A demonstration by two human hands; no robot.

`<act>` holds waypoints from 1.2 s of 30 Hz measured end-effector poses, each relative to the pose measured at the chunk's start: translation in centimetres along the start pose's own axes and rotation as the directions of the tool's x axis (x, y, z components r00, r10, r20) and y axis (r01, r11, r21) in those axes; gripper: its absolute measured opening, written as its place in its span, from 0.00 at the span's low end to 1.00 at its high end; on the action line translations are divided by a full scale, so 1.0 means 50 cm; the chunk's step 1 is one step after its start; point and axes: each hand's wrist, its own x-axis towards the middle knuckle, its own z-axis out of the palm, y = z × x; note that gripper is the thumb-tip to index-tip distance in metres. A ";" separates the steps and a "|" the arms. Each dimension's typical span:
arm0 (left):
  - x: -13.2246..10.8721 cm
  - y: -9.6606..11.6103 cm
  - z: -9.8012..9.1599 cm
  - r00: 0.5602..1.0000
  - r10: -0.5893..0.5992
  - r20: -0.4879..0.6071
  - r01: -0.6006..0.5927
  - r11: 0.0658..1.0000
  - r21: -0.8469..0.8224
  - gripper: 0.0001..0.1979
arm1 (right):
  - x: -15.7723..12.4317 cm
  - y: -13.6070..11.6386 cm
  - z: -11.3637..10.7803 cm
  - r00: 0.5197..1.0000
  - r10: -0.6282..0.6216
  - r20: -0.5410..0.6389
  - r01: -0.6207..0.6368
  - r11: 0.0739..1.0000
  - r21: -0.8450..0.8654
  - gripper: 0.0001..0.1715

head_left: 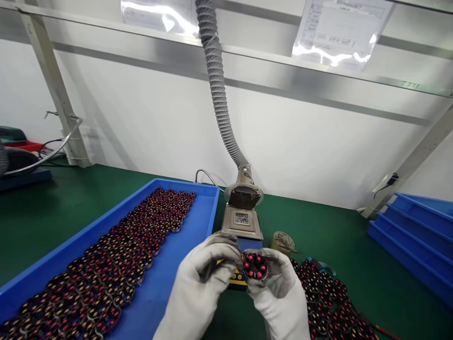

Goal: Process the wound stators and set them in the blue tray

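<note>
Coil ring (255, 267), one, in the head view: pinched at its edge by the right hand (279, 283), face toward the camera, presumably to keep the red coils in sight. Left hand (203, 274) curled just beside; cannot tell whether gripping anything. To the left, one long blue tray (200, 222) of more rings (116, 245), too many to count, nested in rows, probably to save room; to the right, a loose pile (329, 302), likewise uncountable, seemingly for easy reach. Beyond, one metal plate (230, 226) under one hose (219, 85); near it, one tin (281, 241).
</note>
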 end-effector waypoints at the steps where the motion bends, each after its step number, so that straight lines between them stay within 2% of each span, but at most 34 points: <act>1: -0.001 0.001 -0.003 0.998 -0.023 -0.052 0.020 0.998 -0.058 0.05 | -0.006 0.002 0.004 0.995 -0.086 -0.053 0.082 0.994 -0.075 0.25; 3: 0.001 0.002 -0.008 0.990 -0.084 -0.116 0.069 0.990 -0.126 0.04 | -0.015 0.008 0.010 0.951 -0.288 -0.109 0.256 0.936 -0.242 0.24; 4: 0.003 0.003 -0.008 0.986 -0.132 -0.103 0.115 0.982 -0.152 0.04 | -0.018 0.012 0.011 0.913 -0.397 -0.095 0.348 0.879 -0.326 0.23; 5: 0.004 0.004 -0.006 0.981 -0.187 -0.041 0.177 0.968 -0.180 0.07 | -0.019 0.016 0.010 0.858 -0.511 -0.055 0.447 0.794 -0.412 0.22; 6: 0.005 0.004 -0.001 0.967 -0.246 0.067 0.254 0.945 -0.205 0.10 | -0.019 0.020 0.008 0.782 -0.623 0.013 0.549 0.678 -0.490 0.21; 8: 0.002 0.001 0.016 0.903 -0.333 0.272 0.403 0.877 -0.262 0.16 | -0.017 0.027 0.004 0.590 -0.781 0.203 0.705 0.376 -0.601 0.21; 9: -0.002 -0.002 0.027 0.885 -0.354 0.304 0.442 0.843 -0.306 0.16 | -0.016 0.030 0.002 0.510 -0.810 0.291 0.739 0.238 -0.630 0.23; 10: -0.006 -0.006 0.039 0.886 -0.364 0.286 0.452 0.815 -0.364 0.14 | -0.015 0.033 0.001 0.452 -0.819 0.354 0.750 0.135 -0.647 0.26; 11: -0.010 -0.010 0.050 0.898 -0.378 0.224 0.439 0.786 -0.435 0.12 | -0.015 0.036 0.002 0.415 -0.822 0.390 0.754 0.070 -0.654 0.29; 12: -0.013 -0.014 0.059 0.903 -0.405 0.143 0.418 0.751 -0.512 0.11 | -0.017 0.038 0.004 0.403 -0.826 0.393 0.750 0.052 -0.659 0.31; 13: -0.016 -0.018 0.064 0.899 -0.430 0.083 0.395 0.717 -0.574 0.11 | -0.018 0.039 0.006 0.414 -0.834 0.365 0.741 0.076 -0.667 0.32; 15: -0.014 -0.021 0.065 0.878 -0.478 -0.029 0.338 0.662 -0.669 0.11 | -0.022 0.038 0.011 0.481 -0.840 0.250 0.702 0.199 -0.683 0.32; 17: -0.007 -0.019 0.054 0.864 -0.482 -0.145 0.258 0.671 -0.695 0.12 | -0.025 0.034 0.013 0.569 -0.812 0.130 0.638 0.337 -0.692 0.32; 18: -0.002 -0.016 0.048 0.866 -0.469 -0.172 0.243 0.696 -0.675 0.12 | -0.026 0.031 0.013 0.599 -0.796 0.088 0.613 0.385 -0.689 0.34; 19: 0.003 -0.013 0.043 0.875 -0.461 -0.149 0.271 0.720 -0.639 0.14 | -0.027 0.028 0.013 0.612 -0.788 0.070 0.605 0.409 -0.684 0.34; 21: 0.007 -0.008 0.042 0.877 -0.479 0.028 0.414 0.727 -0.548 0.17 | -0.027 0.024 0.013 0.609 -0.790 0.075 0.618 0.413 -0.669 0.35; 22: 0.006 -0.007 0.045 0.858 -0.504 0.096 0.476 0.712 -0.516 0.18 | -0.027 0.023 0.013 0.599 -0.796 0.088 0.632 0.402 -0.662 0.36; 23: 0.004 -0.008 0.050 0.842 -0.527 0.119 0.507 0.695 -0.510 0.17 | -0.027 0.023 0.014 0.588 -0.802 0.106 0.648 0.388 -0.656 0.37; 25: -0.004 -0.012 0.060 0.837 -0.547 0.024 0.467 0.689 -0.555 0.14 | -0.027 0.023 0.016 0.575 -0.806 0.141 0.669 0.364 -0.648 0.38; 28: -0.010 -0.016 0.061 0.848 -0.488 -0.208 0.275 0.740 -0.614 0.10 | -0.028 0.023 0.015 0.580 -0.799 0.159 0.667 0.353 -0.656 0.39; 30: -0.007 -0.014 0.051 0.869 -0.425 -0.251 0.196 0.764 -0.615 0.10 | -0.029 0.024 0.014 0.595 -0.789 0.151 0.651 0.364 -0.666 0.39; 31: -0.005 -0.012 0.046 0.889 -0.404 -0.218 0.203 0.772 -0.602 0.11 | -0.030 0.024 0.013 0.601 -0.786 0.145 0.647 0.371 -0.666 0.39; 33: -0.001 -0.007 0.037 0.907 -0.416 -0.056 0.319 0.769 -0.555 0.14 | -0.031 0.025 0.013 0.604 -0.786 0.135 0.650 0.387 -0.654 0.38; 35: 0.002 -0.004 0.036 0.880 -0.468 0.078 0.433 0.726 -0.534 0.15 | -0.032 0.026 0.015 0.591 -0.797 0.126 0.665 0.393 -0.635 0.37; 36: 0.002 -0.004 0.037 0.868 -0.485 0.105 0.458 0.704 -0.543 0.14 | -0.033 0.027 0.017 0.586 -0.800 0.129 0.673 0.391 -0.628 0.37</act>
